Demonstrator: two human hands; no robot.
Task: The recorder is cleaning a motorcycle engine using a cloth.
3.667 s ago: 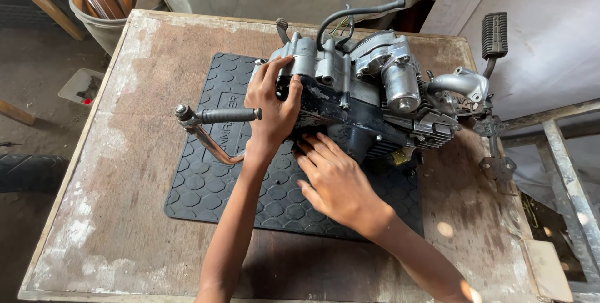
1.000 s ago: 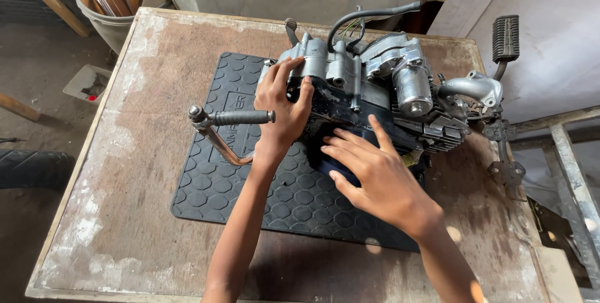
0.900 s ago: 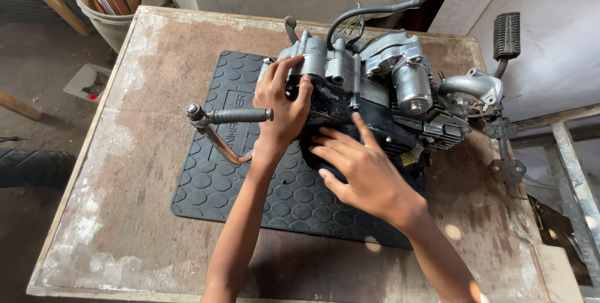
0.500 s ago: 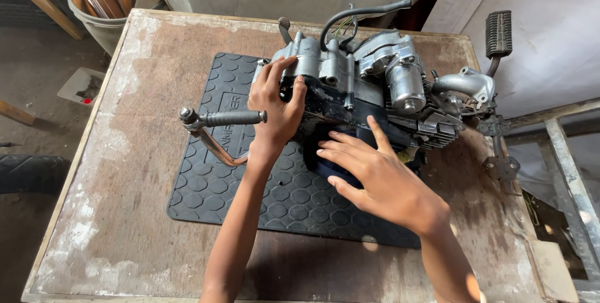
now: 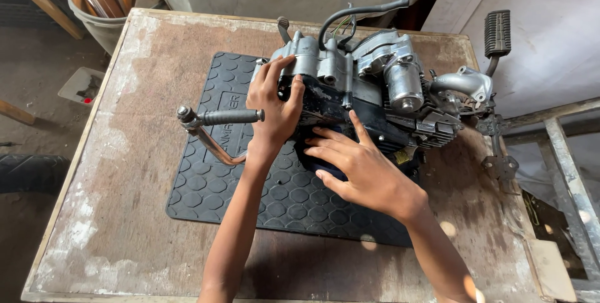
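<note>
gripping ribbed metal engine (image 5: 369, 90), hands (image 5: 275, 106) flat

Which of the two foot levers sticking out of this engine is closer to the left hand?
The kick lever with the ribbed black grip, lying just left of the left hand. The other lever, with the ribbed pad, rises at the engine's far right.

Under my fingers (image 5: 294, 90) the metal motorcycle engine (image 5: 369, 90) is silver-grey above, with a dark blue-black lower case. The rubber mat (image 5: 250, 184) is black, embossed with a hexagon pattern. The wooden tabletop (image 5: 125, 153) is brown, blotched with worn whitish patches. The kick lever's grip (image 5: 231, 116) is black.
</note>
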